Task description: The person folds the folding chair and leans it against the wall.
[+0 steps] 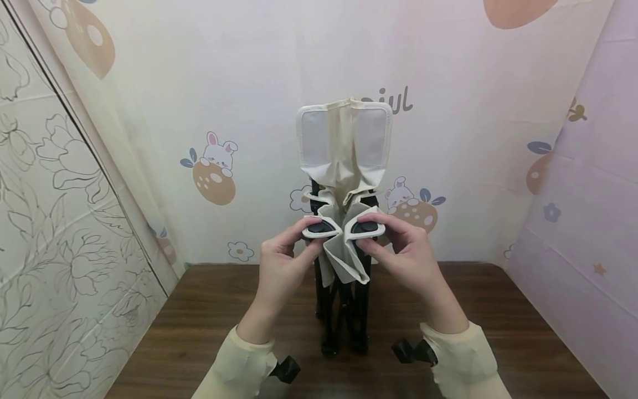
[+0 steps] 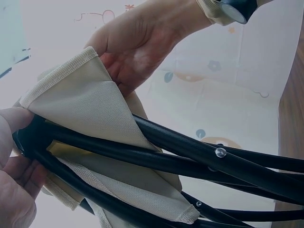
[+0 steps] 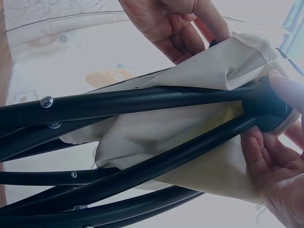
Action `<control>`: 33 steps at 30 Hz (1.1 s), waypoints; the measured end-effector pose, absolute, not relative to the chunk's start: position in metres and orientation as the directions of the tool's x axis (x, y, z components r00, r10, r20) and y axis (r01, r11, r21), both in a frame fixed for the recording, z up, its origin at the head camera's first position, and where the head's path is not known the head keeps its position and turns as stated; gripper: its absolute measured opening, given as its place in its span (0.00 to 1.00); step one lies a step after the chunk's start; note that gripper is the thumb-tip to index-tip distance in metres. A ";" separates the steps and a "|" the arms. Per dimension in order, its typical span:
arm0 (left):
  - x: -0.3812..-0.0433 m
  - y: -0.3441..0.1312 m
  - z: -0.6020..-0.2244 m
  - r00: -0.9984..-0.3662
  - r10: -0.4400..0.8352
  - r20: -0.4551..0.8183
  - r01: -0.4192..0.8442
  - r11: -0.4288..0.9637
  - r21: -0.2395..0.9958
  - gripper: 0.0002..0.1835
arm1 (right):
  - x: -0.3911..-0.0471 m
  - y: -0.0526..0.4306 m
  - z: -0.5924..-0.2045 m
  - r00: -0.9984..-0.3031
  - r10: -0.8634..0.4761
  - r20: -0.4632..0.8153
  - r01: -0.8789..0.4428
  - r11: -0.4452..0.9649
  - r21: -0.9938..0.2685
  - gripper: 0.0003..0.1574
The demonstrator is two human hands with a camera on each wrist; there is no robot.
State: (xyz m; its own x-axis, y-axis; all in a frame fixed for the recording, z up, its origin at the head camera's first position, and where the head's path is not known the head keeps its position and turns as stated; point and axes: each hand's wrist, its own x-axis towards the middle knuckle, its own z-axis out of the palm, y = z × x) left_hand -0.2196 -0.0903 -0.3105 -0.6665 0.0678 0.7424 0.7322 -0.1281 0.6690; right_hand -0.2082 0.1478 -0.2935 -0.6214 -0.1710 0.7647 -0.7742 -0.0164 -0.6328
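A folding camp chair with cream fabric (image 1: 341, 144) and a black tube frame (image 1: 344, 327) stands nearly folded on the table. My left hand (image 1: 285, 259) pinches its near left seat corner, thumb below and fingers above. On the near right corner, my right hand (image 1: 411, 256) has the same kind of grip. Between both hands, the seat fabric (image 1: 344, 260) hangs in loose folds. The left wrist view shows black tubes (image 2: 180, 142) meeting at the corner held by my left hand. In the right wrist view, a black plastic joint (image 3: 266, 104) lies within my right hand's grip.
The dark wooden table (image 1: 219, 321) carries the chair's feet. Behind it hangs a cream curtain (image 1: 259, 138) printed with rabbits and fruit. Patterned sheets (image 1: 578, 266) close in the right side, and a floral panel (image 1: 65, 221) the left. Black wrist cameras (image 1: 286, 369) stick out below both sleeves.
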 end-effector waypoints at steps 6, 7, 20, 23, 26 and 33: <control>-0.221 -0.090 -0.311 -0.665 0.068 0.744 0.733 -0.131 0.667 0.17 | -0.209 0.147 -0.294 -0.624 -0.172 0.763 -0.773 -0.012 -0.635 0.29; -0.222 -0.090 -0.311 -0.664 0.068 0.745 0.734 -0.132 0.666 0.17 | -0.209 0.147 -0.294 -0.624 -0.172 0.762 -0.773 -0.010 -0.635 0.29; -0.222 -0.089 -0.310 -0.667 0.079 0.741 0.729 -0.131 0.671 0.17 | -0.209 0.146 -0.294 -0.638 -0.177 0.749 -0.765 0.030 -0.644 0.29; -0.222 -0.089 -0.310 -0.662 0.080 0.745 0.733 -0.137 0.666 0.17 | -0.209 0.146 -0.293 -0.644 -0.175 0.745 -0.761 0.038 -0.648 0.29; -0.223 -0.088 -0.309 -0.657 0.078 0.750 0.738 -0.137 0.660 0.17 | -0.209 0.146 -0.293 -0.647 -0.175 0.742 -0.758 0.040 -0.651 0.29; -0.224 -0.086 -0.309 -0.656 0.078 0.751 0.738 -0.140 0.660 0.17 | -0.210 0.145 -0.293 -0.642 -0.178 0.746 -0.761 0.026 -0.648 0.28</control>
